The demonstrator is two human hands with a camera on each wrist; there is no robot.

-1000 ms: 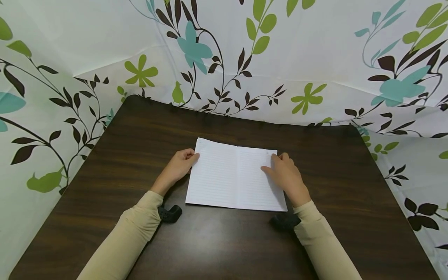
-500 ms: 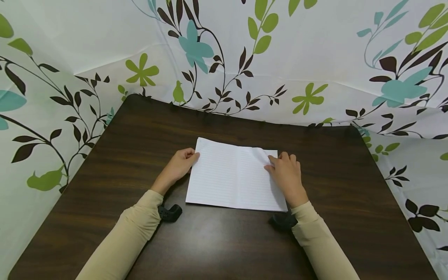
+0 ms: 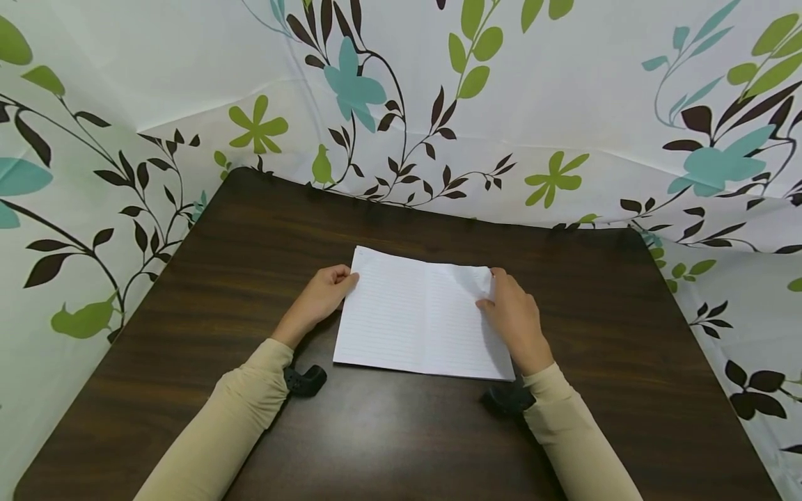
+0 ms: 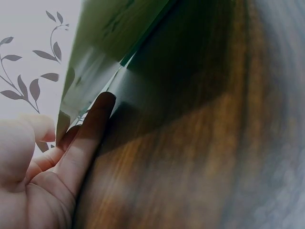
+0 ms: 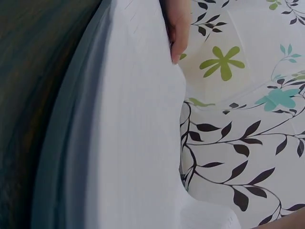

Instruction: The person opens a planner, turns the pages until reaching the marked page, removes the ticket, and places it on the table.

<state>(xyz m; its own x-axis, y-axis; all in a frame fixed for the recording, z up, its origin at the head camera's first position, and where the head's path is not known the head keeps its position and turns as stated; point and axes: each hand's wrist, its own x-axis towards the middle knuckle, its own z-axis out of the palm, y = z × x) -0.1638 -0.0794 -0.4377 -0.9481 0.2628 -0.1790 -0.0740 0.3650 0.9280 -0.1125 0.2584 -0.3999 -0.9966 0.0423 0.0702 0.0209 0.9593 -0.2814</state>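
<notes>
An open notebook [image 3: 391,313] with white lined pages lies in the middle of the dark table. My left hand [image 3: 321,296] grips its left edge, thumb on top; in the left wrist view the fingers [image 4: 88,143] reach beneath the greenish, glossy cover [image 4: 102,62]. At the upper right corner, my right hand [image 3: 515,316] pinches the right page, its thumb on the paper and the index finger at the edge. In the right wrist view the page [image 5: 143,124] bends up near the bottom. Little of the right hand shows there; the left hand [image 5: 178,28] appears beyond the paper.
The dark wood-grain table [image 3: 388,445] extends on all sides of the notebook. A white curtain [image 3: 426,69] with leaf and flower print hangs behind and beside it. Black wrist devices [image 3: 305,382] sit under both wrists, close to the tabletop.
My right hand slid slightly left, raising a fold in the right page, then shifted to the page's upper right corner, which it now pinches. The left hand stays on the left edge.
</notes>
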